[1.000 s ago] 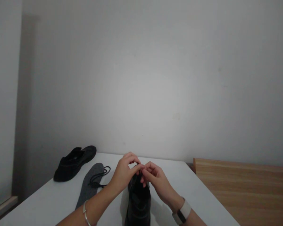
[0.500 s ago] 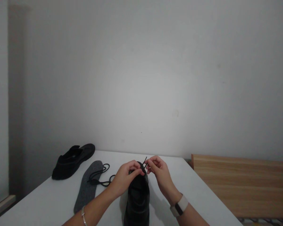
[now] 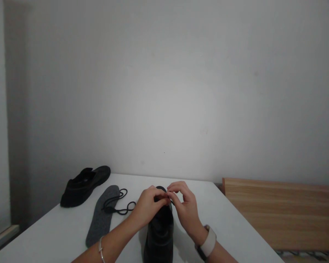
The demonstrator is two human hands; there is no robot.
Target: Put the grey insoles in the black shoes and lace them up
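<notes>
A black shoe [image 3: 159,237] stands on the white table in front of me, its heel end towards me and its toe towards the wall. My left hand [image 3: 151,204] reaches over its left side, thumb and forefinger pinched on the upper by the lace opening. At the same spot my right hand [image 3: 182,201] pinches a thin black shoelace [image 3: 172,202], a short stretch of which shows under the fingers. Both hands' fingertips meet, hiding the exact hold. Left of them lies a grey insole [image 3: 98,226] with a looped black lace [image 3: 123,211] partly on it.
A second black shoe [image 3: 78,190] lies at the table's far left edge. The white table [image 3: 219,226] reaches back to a grey wall [image 3: 164,91]. Beyond its right edge is a wooden panel [image 3: 279,215].
My right hand has shifted slightly left, so its fingertips now meet those of my left hand. The lace end that stuck up between them is no longer visible.
</notes>
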